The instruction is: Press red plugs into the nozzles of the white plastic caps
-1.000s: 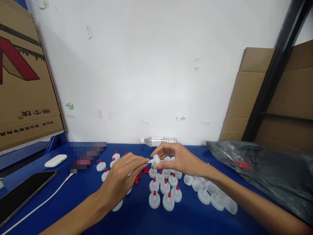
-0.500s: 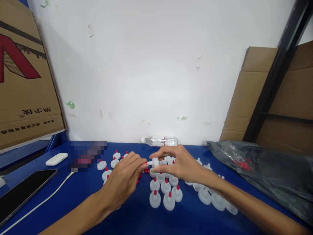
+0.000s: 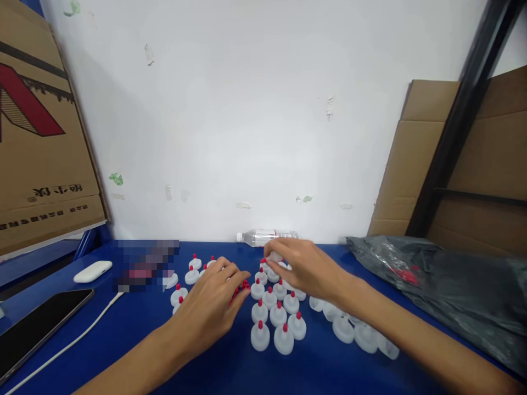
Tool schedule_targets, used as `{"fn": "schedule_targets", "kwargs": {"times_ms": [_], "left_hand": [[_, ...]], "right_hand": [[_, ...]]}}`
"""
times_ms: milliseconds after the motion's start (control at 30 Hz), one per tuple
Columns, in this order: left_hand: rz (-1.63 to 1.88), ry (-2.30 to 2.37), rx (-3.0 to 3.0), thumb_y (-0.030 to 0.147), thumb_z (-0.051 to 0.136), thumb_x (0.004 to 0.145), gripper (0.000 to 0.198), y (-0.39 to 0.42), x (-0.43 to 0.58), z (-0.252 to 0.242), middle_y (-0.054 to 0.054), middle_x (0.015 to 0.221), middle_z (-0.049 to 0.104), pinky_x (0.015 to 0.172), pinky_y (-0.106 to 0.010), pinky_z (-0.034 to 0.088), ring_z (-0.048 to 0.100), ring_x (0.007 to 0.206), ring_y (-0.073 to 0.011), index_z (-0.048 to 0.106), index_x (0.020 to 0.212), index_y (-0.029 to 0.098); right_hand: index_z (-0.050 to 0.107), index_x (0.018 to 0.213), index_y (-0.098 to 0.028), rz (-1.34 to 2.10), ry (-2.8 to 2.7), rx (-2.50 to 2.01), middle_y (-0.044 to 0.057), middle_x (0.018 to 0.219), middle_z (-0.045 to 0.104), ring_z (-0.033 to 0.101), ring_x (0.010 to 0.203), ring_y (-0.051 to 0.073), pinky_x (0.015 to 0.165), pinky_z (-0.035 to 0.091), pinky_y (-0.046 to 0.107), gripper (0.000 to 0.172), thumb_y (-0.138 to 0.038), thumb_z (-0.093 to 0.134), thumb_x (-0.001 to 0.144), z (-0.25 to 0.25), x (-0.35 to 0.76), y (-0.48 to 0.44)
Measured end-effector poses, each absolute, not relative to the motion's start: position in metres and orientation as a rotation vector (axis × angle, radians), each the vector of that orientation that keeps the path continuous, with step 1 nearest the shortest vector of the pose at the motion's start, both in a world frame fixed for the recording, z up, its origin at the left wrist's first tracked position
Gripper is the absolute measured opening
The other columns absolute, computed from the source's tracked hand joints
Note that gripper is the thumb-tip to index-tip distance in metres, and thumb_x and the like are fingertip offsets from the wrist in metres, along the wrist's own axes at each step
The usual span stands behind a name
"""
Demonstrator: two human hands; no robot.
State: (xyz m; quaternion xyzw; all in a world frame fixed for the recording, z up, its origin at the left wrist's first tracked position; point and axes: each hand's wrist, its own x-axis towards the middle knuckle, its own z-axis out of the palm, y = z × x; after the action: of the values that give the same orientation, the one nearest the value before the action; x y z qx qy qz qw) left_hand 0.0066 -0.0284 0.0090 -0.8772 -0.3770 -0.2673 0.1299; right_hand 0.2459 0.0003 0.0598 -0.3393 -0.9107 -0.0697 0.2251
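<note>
My right hand (image 3: 307, 269) pinches a translucent white nozzle cap (image 3: 274, 256) between thumb and fingers, above the far end of the middle group. Its tip is partly hidden, and a red tip shows close beside it. Below and in front stand several white nozzle caps with red tips, among them a near one (image 3: 284, 341). My left hand (image 3: 212, 299) has its thumb and fingers apart, holding nothing visible. Small loose red tip caps (image 3: 244, 285) lie on the table by its fingertips. Behind that hand stand more red-tipped nozzle caps (image 3: 191, 275), some of them covered by it.
White nozzle caps (image 3: 365, 337) lie partly under my right forearm. A clear plastic bottle (image 3: 263, 237) rests on its side by the wall. A grey plastic bag (image 3: 453, 291) is at right. A phone (image 3: 45, 329), cable (image 3: 68, 344) and white case (image 3: 93, 271) are at left.
My hands have moved apart. The right has carried the nozzle cap away from the left to the far middle group. My left fingers have let go of its red tip and spread.
</note>
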Motion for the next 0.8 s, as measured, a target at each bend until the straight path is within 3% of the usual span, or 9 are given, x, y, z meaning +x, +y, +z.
{"fn": "schedule_targets", "kwargs": {"times_ms": [167, 300, 500, 633, 700, 800], "left_hand": [[-0.438, -1.216, -2.546, 0.016, 0.06, 0.094, 0.01, -0.025, 0.004, -0.004, -0.013, 0.095, 0.067, 0.087, -0.053, 0.05, 0.057, 0.094, -0.0318, 0.071, 0.092, 0.016], [-0.355, -1.281, -2.553, 0.016, 0.059, 0.094, 0.012, -0.026, 0.006, -0.003, -0.013, 0.094, 0.067, 0.086, -0.053, 0.05, 0.058, 0.094, -0.0329, 0.071, 0.092, 0.016], [-0.319, -1.234, -2.554, 0.008, 0.053, 0.092, 0.019, -0.02, 0.003, -0.009, -0.009, 0.088, 0.069, 0.086, -0.045, 0.047, 0.058, 0.088, -0.0269, 0.068, 0.088, 0.019], [-0.426, -1.209, -2.539, 0.004, 0.051, 0.092, 0.022, -0.014, -0.001, -0.02, -0.007, 0.085, 0.067, 0.077, -0.039, 0.043, 0.055, 0.086, -0.0259, 0.065, 0.084, 0.019], [-0.457, -1.223, -2.55, 0.006, 0.052, 0.094, 0.021, -0.014, -0.001, -0.02, -0.007, 0.086, 0.067, 0.074, -0.037, 0.042, 0.055, 0.086, -0.0261, 0.064, 0.084, 0.019], [-0.437, -1.247, -2.583, 0.009, 0.05, 0.098, 0.019, -0.019, 0.002, -0.012, -0.008, 0.09, 0.066, 0.076, -0.038, 0.043, 0.056, 0.085, -0.0261, 0.064, 0.088, 0.018]], "right_hand": [[0.068, 0.11, -0.021, -0.319, -2.412, -1.332, 0.011, 0.114, 0.07, 0.07, 0.09, 0.025, 0.073, 0.051, 0.033, 0.014, -0.027, 0.06, 0.1, 0.057, 0.275, 0.037], [0.072, 0.105, -0.018, -0.326, -2.382, -1.572, 0.013, 0.102, 0.072, 0.071, 0.093, 0.028, 0.078, 0.052, 0.035, 0.014, -0.027, 0.063, 0.099, 0.045, 0.293, 0.06], [0.061, 0.129, -0.019, -0.22, -2.46, -1.78, 0.01, 0.131, 0.063, 0.066, 0.108, 0.024, 0.091, 0.058, 0.045, 0.033, -0.036, 0.064, 0.101, 0.03, 0.305, 0.075], [0.061, 0.13, -0.02, -0.167, -2.51, -1.783, 0.01, 0.132, 0.062, 0.066, 0.109, 0.024, 0.091, 0.058, 0.045, 0.033, -0.035, 0.064, 0.1, 0.024, 0.304, 0.077], [0.062, 0.127, -0.019, -0.149, -2.526, -1.763, 0.009, 0.129, 0.064, 0.066, 0.107, 0.023, 0.091, 0.058, 0.044, 0.032, -0.036, 0.063, 0.101, 0.024, 0.302, 0.075], [0.07, 0.113, -0.018, -0.165, -2.502, -1.733, 0.01, 0.107, 0.073, 0.07, 0.097, 0.025, 0.087, 0.056, 0.041, 0.028, -0.041, 0.056, 0.103, 0.03, 0.302, 0.072]]}}
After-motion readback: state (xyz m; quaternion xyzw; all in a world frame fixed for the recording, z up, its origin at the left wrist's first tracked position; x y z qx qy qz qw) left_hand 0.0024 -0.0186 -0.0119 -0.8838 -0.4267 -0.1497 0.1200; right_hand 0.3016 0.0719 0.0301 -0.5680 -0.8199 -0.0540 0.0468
